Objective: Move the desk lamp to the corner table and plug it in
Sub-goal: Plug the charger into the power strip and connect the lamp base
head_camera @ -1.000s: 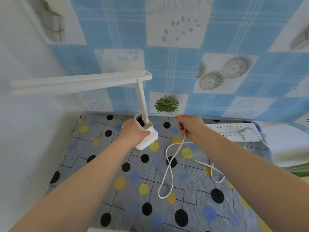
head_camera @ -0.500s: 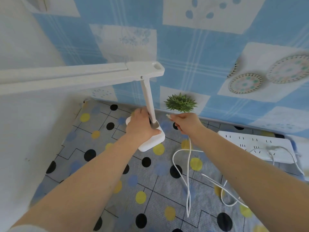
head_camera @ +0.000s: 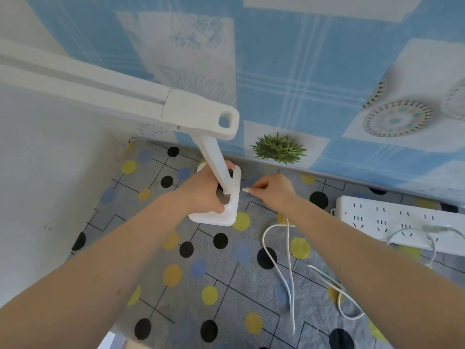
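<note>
The left hand (head_camera: 205, 195) curls its fingers around the white desk lamp (head_camera: 214, 197) base at the tabletop's (head_camera: 151, 248) far left. The right hand (head_camera: 273, 191) pinches the cable (head_camera: 289, 260) plug (head_camera: 246, 189) just right of the base.

One camera sits on the person's head, looking down from close above at the table (head_camera: 176, 285) corner

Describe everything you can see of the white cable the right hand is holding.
The white cable is thin, round and looks plastic-coated. The right hand pinches its small pale connector, which points at the lamp base but stops just short of it. From the hand the cable drops onto the dotted tablecloth, lies in loose loops and runs toward the power strip.
</note>
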